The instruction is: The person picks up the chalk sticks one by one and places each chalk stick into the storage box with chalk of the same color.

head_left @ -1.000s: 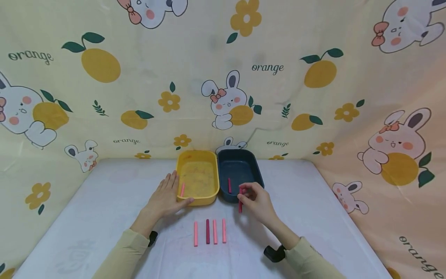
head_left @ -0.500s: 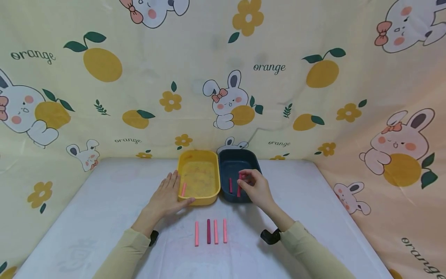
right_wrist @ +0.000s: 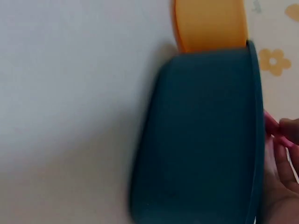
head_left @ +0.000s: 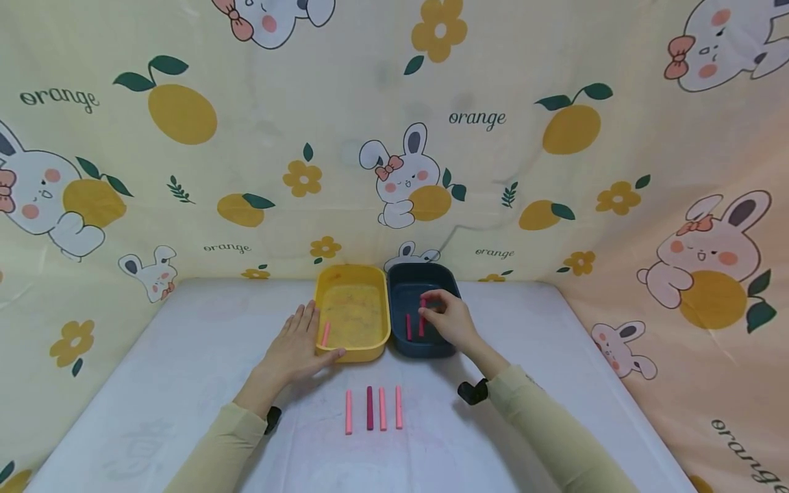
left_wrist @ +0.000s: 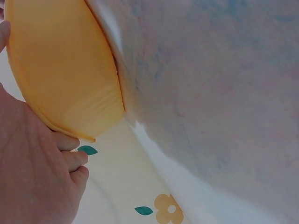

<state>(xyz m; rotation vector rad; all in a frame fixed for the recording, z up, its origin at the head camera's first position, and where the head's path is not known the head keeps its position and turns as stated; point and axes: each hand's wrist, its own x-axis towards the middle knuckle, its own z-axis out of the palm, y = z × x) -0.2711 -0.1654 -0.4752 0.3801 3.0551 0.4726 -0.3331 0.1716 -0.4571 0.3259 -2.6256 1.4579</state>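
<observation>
My right hand (head_left: 453,318) pinches a dark pink chalk-like stick (head_left: 422,325) by its upper end, inside the dark blue box (head_left: 425,352). Beside it in that box lies another dark pink stick (head_left: 409,327). In the right wrist view the box wall hides part of the held stick (right_wrist: 271,123). My left hand (head_left: 296,349) rests on the yellow box (head_left: 354,355), fingers along its left side and thumb at the front rim. A light pink stick (head_left: 326,334) lies in the yellow box. The left wrist view shows my fingertips (left_wrist: 74,161) at the rim.
On the white table in front of the boxes lie several sticks in a row: light pink ones (head_left: 348,412) and a darker one (head_left: 370,408). The two boxes stand side by side near the patterned backdrop (head_left: 277,137).
My right hand has carried the dark pink stick from the blue box's front edge forward into the box. My left hand keeps its place on the yellow box.
</observation>
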